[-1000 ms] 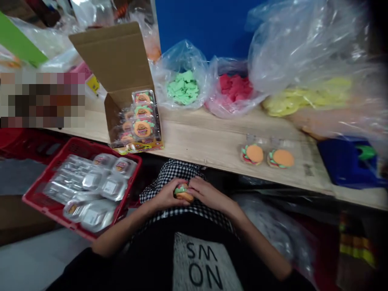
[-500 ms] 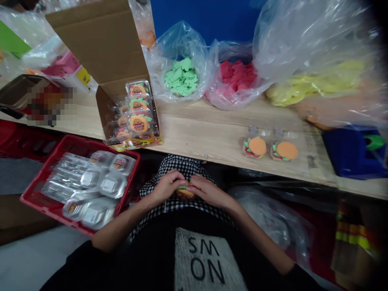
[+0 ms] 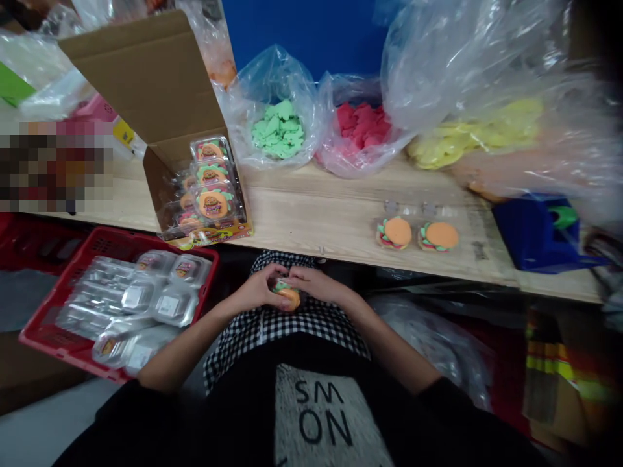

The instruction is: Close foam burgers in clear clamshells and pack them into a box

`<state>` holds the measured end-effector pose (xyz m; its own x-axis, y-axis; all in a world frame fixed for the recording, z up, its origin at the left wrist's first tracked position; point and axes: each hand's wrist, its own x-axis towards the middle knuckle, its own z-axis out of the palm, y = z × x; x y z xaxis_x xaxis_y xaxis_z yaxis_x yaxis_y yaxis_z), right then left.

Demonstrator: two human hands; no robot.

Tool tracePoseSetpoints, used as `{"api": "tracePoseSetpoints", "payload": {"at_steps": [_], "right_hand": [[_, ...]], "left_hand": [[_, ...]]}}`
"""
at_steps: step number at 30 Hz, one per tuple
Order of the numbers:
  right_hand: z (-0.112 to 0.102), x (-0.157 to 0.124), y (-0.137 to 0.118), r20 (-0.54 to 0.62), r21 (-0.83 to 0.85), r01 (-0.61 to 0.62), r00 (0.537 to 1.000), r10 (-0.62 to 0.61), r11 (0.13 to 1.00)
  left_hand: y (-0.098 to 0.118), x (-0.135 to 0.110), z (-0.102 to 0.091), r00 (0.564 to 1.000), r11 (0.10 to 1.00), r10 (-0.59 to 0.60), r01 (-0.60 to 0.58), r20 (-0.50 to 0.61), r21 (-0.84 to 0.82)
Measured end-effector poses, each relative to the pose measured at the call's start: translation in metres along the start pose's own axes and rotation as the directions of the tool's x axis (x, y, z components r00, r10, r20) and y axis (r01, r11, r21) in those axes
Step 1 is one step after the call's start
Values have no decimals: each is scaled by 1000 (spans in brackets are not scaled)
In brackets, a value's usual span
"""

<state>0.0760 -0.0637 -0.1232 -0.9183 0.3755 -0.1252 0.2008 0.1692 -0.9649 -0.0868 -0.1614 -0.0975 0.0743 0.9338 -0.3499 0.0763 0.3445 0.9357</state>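
Two hands on burger-shaped piece [image 3: 289, 298] — left hand [image 3: 249, 290], right hand [image 3: 318, 284] both curled, holding it; red basket [image 3: 160, 238] near left.

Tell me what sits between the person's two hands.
In the head view, a small burger-shaped piece with an orange bun and green trim sits between the left hand and the right hand, touched by both.

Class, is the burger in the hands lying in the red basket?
No, the left hand and right hand hold the burger away from the red basket.
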Motion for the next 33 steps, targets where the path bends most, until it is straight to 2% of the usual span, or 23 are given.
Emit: {"api": "tracePoseSetpoints", "payload": {"at_steps": [2, 5, 8, 10, 12, 14, 19, 21, 26, 29, 33], "right_hand": [[0, -2, 6, -117, 105, -100, 987, 112, 989], [3, -8, 9, -162, 173, -121, 975, 149, 977], [7, -10, 6, -241, 182, -49, 966, 92, 982], [9, -10, 4, -322, 217, -21, 942, 92, 976], [10, -12, 1, -365, 247, -19, 924, 111, 969], [9, -15, 0, -374, 254, -16, 920, 114, 967], [4, -26, -1, -302, 185, -11, 951, 68, 983], [3, -28, 1, -271, 156, -16, 961, 58, 988], [2, -33, 5, -178, 75, -37, 983, 50, 997], [5, -35, 2, -130, 42, -43, 990, 48, 998], [13, -38, -5, -129, -3, -82, 988, 81, 997]], "left_hand": [[-7, 3, 3, 987, 965, -86, 48, -137, -259], [-13, 7, 14, 917, 785, -230, -23, -327, -619], [-15, 11, 29, 875, 631, -277, -146, -398, -761], [-14, 12, 37, 871, 601, -264, -188, -415, -777], [-12, 11, 40, 880, 623, -238, -187, -412, -759], [-7, 7, 37, 904, 686, -201, -144, -376, -713], [0, -4, 27, 978, 886, -98, 2, -183, -464], [-4, -6, 29, 985, 910, -86, 16, -152, -413], [-20, -9, 40, 976, 900, -149, 67, -159, -431], [-17, -14, 37, 985, 951, -86, 36, -149, -308], [-5, -19, 25, 981, 992, 123, -120, -152, 23]]}}
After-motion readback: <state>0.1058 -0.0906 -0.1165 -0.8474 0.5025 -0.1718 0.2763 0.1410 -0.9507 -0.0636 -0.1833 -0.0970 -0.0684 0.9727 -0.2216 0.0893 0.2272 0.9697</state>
